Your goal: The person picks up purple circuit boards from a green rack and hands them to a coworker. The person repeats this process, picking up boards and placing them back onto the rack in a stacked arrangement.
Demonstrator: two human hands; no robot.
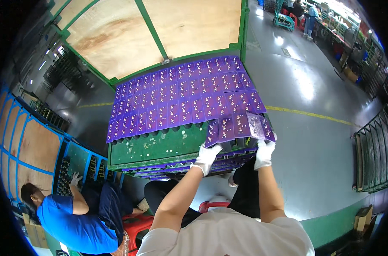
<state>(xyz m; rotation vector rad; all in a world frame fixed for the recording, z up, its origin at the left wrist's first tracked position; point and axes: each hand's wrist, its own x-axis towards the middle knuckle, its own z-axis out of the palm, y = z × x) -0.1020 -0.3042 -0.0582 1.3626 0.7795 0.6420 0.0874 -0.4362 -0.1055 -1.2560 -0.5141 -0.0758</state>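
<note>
My left hand [206,158], in a white glove, is closed on the near left end of a short row of purple cards [226,129]. At the row's right end my right hand [265,153], gloved too, grips near a card with a shiny, glossy face [256,126]. Dark and grey parts show under the row's front edge. Just beyond, rows of like purple cards [172,96] with small pale and gold marks cover most of a green cart deck [155,147]. My fingertips are partly hidden by the cards.
More purple cards [159,173] show on a level below the deck. Wooden panels [112,34] in a green frame rise at the far side. A person in blue [78,222] sits at left beside a blue rack [40,141]. A metal rack [375,153] stands at right.
</note>
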